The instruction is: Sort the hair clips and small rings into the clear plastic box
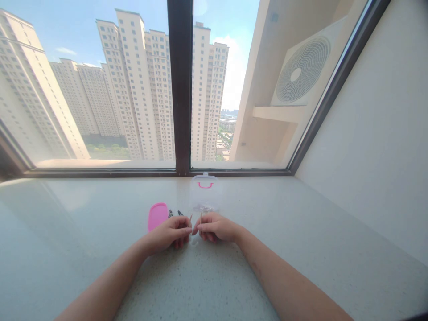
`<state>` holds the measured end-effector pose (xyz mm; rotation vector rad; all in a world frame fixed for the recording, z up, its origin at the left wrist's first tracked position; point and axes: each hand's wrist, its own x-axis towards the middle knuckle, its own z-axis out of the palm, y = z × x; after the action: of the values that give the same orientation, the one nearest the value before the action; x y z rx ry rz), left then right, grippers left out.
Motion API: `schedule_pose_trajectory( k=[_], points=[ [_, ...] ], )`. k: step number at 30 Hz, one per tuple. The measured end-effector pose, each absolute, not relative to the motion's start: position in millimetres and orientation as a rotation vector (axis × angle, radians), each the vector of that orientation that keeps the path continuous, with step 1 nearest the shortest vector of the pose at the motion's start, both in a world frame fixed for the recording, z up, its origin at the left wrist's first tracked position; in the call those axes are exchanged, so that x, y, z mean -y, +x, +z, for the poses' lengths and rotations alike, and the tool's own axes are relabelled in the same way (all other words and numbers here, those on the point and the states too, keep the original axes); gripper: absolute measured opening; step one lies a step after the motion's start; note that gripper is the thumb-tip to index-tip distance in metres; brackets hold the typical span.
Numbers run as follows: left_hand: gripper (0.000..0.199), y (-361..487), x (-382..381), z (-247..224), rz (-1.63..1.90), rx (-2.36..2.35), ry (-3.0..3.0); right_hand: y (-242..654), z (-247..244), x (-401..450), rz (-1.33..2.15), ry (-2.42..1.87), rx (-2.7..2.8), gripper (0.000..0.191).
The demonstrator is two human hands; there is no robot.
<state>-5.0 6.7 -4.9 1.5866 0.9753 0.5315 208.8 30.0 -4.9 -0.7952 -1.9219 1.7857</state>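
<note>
My left hand [172,232] is closed around a thin, pale stick-like piece [190,219] that points up between thumb and fingers. Close beside it on the right, my right hand [216,226] pinches another thin upright piece [201,217]. The two hands are a small gap apart, low over the pale counter. Small dark items [180,213] lie just behind my left hand, partly hidden by it. A pink lid or tray [158,216] sits to the left of them. What the pieces are is too small to tell.
A clear plastic box [205,194] with a pink handle stands behind my hands, small items at its base. The speckled counter [83,232] runs up to the dark window frame [182,89]. A white wall [377,133] rises at the right.
</note>
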Motion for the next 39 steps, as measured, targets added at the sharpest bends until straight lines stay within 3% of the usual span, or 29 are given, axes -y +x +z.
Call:
schedule_pose_trajectory(
  k=[39],
  points=[
    [0.026,-5.4,-6.3,-3.9,0.536,-0.958,1.604,208.6,-5.0,-29.4,1.804,-0.780,1.909,0.016]
  ],
)
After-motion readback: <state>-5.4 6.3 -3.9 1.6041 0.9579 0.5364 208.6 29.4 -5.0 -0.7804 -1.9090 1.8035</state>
